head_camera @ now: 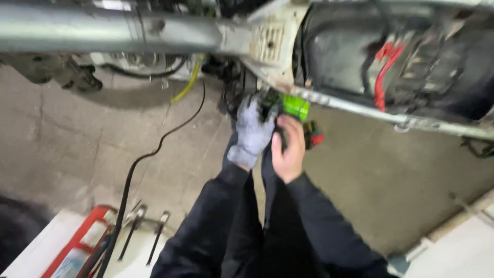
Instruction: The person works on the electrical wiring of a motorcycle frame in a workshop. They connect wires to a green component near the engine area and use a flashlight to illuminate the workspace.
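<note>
We grip a green power tool (293, 110) at frame centre: gloved left hand (252, 134) wraps its front, bare right hand (289, 149) closes on the handle. It looks rigid and fairly heavy (best held two-handed)

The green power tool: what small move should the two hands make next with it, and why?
Probably steady it before driving: the gloved left hand grips the front of the green tool, the bare right hand its handle, and the nose points up at the metal frame. The picture is blurred, so whether the tip is seated cannot be told.
</note>
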